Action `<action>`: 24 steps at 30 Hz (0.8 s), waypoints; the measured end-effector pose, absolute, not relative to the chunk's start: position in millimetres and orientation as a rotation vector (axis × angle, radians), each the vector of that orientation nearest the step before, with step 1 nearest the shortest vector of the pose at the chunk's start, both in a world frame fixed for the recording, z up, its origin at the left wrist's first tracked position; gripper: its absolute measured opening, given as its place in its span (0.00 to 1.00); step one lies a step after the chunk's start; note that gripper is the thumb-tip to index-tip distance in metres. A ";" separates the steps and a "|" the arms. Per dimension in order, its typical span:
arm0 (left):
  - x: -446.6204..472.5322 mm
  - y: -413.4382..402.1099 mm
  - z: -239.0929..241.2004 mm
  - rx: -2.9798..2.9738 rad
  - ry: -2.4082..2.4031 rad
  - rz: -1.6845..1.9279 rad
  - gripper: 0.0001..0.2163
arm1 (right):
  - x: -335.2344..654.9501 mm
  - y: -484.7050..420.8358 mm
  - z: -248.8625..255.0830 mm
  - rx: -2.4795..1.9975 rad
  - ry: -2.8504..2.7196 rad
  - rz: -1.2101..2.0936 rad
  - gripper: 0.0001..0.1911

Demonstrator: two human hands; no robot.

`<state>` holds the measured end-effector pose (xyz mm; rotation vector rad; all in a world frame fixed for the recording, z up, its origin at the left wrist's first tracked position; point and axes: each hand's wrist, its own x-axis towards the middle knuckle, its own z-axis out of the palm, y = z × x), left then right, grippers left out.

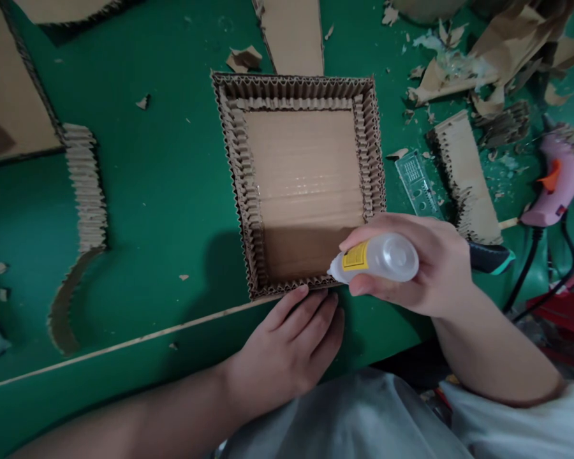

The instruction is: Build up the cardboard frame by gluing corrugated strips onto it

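A square cardboard tray [310, 153] with corrugated walls lies on the green table in front of me. My right hand [421, 261] is wrapped round a clear glue bottle [387, 255] with a yellow label. The bottle is tilted, its nozzle pointing down at the inner edge of the tray's near wall. My left hand [301, 338] lies with fingers stretched out, the fingertips against the outside of that near wall. The near right corner of the tray is hidden behind my right hand and the bottle.
A pink glue gun [555, 175] with a cable lies at the right. Torn cardboard scraps [497, 54], a corrugated piece [469, 172] and a clear plastic ruler [417, 182] are nearby. A thin wooden stick [162, 333] and corrugated strip [85, 191] lie left.
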<state>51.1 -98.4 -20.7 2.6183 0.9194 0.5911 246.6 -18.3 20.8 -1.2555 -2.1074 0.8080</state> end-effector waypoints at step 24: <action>49.8 -100.0 -21.2 2.624 0.907 0.585 0.12 | 236.8 -18.0 13.7 -1.157 -1.595 0.981 0.17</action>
